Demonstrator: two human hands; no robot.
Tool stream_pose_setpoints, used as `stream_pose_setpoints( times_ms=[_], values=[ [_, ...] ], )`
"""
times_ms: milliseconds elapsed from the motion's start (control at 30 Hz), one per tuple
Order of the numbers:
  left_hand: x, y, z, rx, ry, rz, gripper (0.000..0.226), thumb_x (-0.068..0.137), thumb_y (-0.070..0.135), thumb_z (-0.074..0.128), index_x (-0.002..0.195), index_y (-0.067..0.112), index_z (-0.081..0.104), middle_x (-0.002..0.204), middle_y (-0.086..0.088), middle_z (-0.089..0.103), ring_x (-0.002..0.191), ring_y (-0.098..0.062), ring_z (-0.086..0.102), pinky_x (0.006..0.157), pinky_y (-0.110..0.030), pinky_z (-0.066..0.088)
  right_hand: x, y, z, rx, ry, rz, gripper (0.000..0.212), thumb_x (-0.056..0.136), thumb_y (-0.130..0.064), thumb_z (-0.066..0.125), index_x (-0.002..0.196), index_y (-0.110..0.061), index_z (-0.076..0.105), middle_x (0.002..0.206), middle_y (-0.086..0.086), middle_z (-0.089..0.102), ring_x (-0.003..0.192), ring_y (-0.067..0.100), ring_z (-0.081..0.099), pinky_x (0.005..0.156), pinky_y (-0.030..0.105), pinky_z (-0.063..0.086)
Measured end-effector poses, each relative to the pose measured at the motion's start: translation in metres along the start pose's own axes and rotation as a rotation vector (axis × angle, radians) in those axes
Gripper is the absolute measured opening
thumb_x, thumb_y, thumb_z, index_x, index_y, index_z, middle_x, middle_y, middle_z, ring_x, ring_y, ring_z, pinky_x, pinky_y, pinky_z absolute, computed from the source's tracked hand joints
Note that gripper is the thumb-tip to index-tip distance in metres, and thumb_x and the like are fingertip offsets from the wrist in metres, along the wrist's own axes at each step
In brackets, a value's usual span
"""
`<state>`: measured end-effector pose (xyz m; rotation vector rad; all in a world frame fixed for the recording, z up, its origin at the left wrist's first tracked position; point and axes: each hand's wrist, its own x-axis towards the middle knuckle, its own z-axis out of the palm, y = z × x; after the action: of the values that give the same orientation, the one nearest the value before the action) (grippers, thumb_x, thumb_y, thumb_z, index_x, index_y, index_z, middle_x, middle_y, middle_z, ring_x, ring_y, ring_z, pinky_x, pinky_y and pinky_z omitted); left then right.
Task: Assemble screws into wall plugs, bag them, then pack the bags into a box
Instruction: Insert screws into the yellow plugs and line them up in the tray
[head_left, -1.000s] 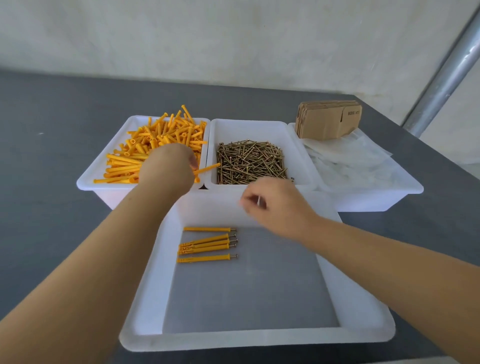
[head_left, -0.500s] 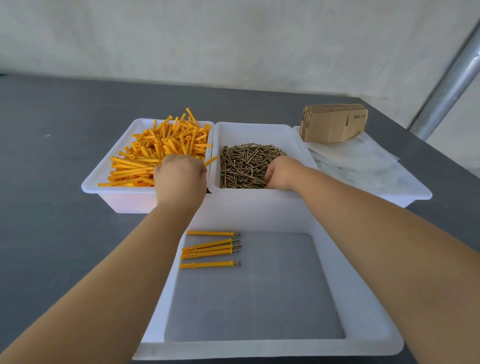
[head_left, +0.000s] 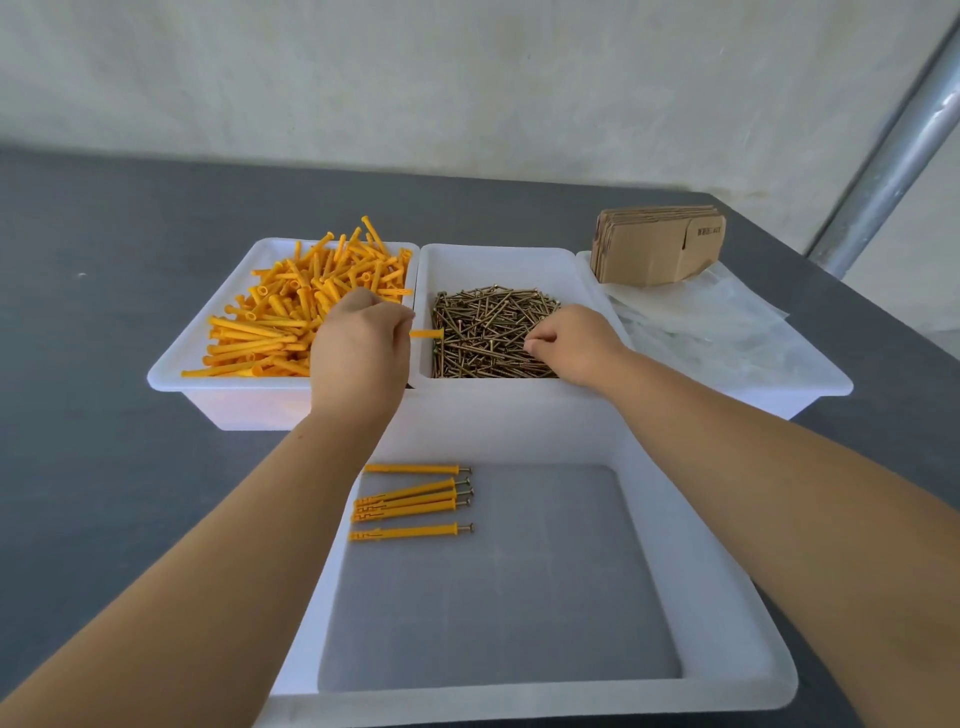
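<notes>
Now L hand (head_left: 358, 348) fingers pinch wall plug (head_left: 427, 333); R hand (head_left: 569, 340) in screws (head_left: 488, 332).

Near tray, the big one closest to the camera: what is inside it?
Inside the near tray lie five assembled plugs, orange with screw heads showing at their right ends, grouped at its far left. The forearms cover the tray's left and right rims.

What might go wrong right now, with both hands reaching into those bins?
The right hand digs among tangled, pointed screws; it might get pricked or lift several at once. The left hand holds one orange wall plug over the gap between bins, where it could drop. Either forearm might brush the five finished plugs in the near tray.
</notes>
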<state>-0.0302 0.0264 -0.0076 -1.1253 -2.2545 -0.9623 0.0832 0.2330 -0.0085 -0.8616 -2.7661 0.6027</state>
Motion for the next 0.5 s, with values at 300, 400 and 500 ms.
stream_pose_setpoints(
  times_ms=[300, 400, 500],
  values=[
    [0.002, 0.009, 0.01, 0.203, -0.404, 0.027, 0.027, 0.099, 0.019, 0.049, 0.11, 0.016, 0.074, 0.155, -0.009, 0.038, 0.144, -0.036, 0.026, 0.111, -0.051, 0.035, -0.017, -0.003, -0.008, 0.159, 0.392, -0.053, 0.024, 0.097, -0.017, 0.055, 0.085, -0.007, 0.073, 0.081, 0.007, 0.071, 0.076, 0.024, 0.065, 0.076, 0.037, 0.053],
    [0.012, 0.014, 0.014, 0.328, -0.692, 0.004, 0.033, 0.102, 0.02, 0.035, 0.109, 0.012, 0.066, 0.135, -0.008, 0.051, 0.142, -0.036, 0.029, 0.117, -0.059, 0.022, -0.027, -0.01, -0.014, 0.275, 0.445, -0.072, 0.021, 0.099, -0.019, 0.054, 0.089, -0.011, 0.071, 0.078, 0.001, 0.069, 0.065, 0.017, 0.068, 0.069, 0.034, 0.056],
    [0.012, 0.019, 0.016, 0.26, -0.687, -0.035, 0.02, 0.102, 0.017, 0.039, 0.091, 0.015, 0.056, 0.097, -0.008, 0.056, 0.117, -0.036, 0.052, 0.109, -0.059, 0.035, -0.04, -0.015, -0.015, 0.317, 0.431, -0.105, 0.019, 0.098, -0.017, 0.055, 0.09, -0.012, 0.071, 0.079, -0.001, 0.07, 0.062, 0.009, 0.068, 0.065, 0.028, 0.052]
  ],
)
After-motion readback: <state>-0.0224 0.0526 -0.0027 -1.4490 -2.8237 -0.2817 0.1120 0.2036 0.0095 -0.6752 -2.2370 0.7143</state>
